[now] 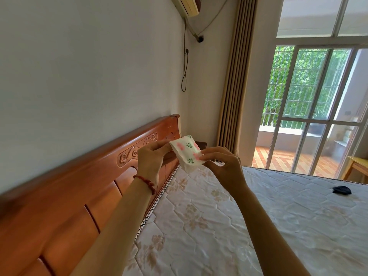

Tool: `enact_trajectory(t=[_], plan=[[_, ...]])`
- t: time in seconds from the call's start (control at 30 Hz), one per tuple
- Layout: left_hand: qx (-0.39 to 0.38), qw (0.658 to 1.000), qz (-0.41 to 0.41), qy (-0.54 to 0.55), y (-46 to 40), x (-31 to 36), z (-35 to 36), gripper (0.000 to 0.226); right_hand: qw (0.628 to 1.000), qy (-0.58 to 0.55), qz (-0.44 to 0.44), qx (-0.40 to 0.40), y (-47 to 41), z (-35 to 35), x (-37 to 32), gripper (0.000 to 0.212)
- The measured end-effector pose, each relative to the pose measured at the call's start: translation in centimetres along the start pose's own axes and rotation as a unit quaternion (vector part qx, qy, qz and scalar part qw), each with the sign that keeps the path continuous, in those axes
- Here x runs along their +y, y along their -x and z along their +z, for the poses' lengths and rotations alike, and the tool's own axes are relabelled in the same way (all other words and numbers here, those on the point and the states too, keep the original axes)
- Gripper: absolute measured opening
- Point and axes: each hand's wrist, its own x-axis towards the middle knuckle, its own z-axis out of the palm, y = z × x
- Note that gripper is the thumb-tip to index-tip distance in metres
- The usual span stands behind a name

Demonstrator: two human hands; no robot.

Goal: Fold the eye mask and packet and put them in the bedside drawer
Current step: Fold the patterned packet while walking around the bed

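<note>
I hold the packet (pixel 187 151) up in the air with both hands, above the far left corner of the mattress (pixel 249 216) and just in front of the end of the wooden headboard (pixel 79 182). It is a small white packet printed with pink blotches and green sprigs, and it hangs tilted, its upper edge toward the left and its lower corner drooping down toward the bed.

My left hand (pixel 150 160) has its grip pinched on the packet's upper left edge, fingers curled in toward the thumb; a red string bracelet (pixel 146 182) sits on that wrist. My right hand (pixel 223 164) pinches the packet's lower right corner, thumb and fingertips pressed together on it, the remaining fingers curled loosely behind. Both forearms reach up from the near edge of the view, the left one passing over the headboard's side of the bed, the right one over the mattress.

The eye mask (pixel 341 190) lies well apart from my hands, a small dark crumpled shape on the mattress at the far right, close to that edge of the bed.

Beyond the headboard a dark wooden corner of the bedside cabinet (pixel 202 144) shows, just behind the packet; I cannot tell from here how its drawer stands. A beige curtain (pixel 235 76) hangs at the far wall beside a glass balcony door (pixel 310 108), and an air conditioner (pixel 187 5) is mounted high on the wall.
</note>
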Motion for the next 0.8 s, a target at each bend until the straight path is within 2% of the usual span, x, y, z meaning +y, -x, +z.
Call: enact_trajectory(t=[0.13,0.3,0.4,0.53,0.7,0.8], plan=[[-0.049,0.999,-0.01,0.004,-0.1,0.0,-0.1,0.018,1.0,0.004,0.005,0.014,0.2,0.1,0.5,0.018],[-0.066,0.998,-0.012,0.011,0.3,0.0,0.3,0.033,1.0,0.005,0.009,0.002,0.4,0.3,0.7,0.02],[-0.064,0.998,-0.017,0.015,0.5,-0.1,0.6,0.019,1.0,0.009,-0.004,-0.004,0.6,0.4,0.6,0.02],[-0.057,0.998,-0.027,-0.002,0.3,-0.1,0.6,0.013,1.0,0.016,-0.003,-0.025,0.9,0.6,0.9,0.019],[-0.048,0.998,-0.04,-0.02,-0.1,-0.4,0.2,0.011,0.998,0.003,0.052,-0.038,1.3,0.6,1.6,0.027],[-0.045,0.998,-0.04,-0.035,-0.1,-0.4,0.2,0.01,0.988,-0.074,0.133,-0.015,1.0,0.8,1.6,0.025]])
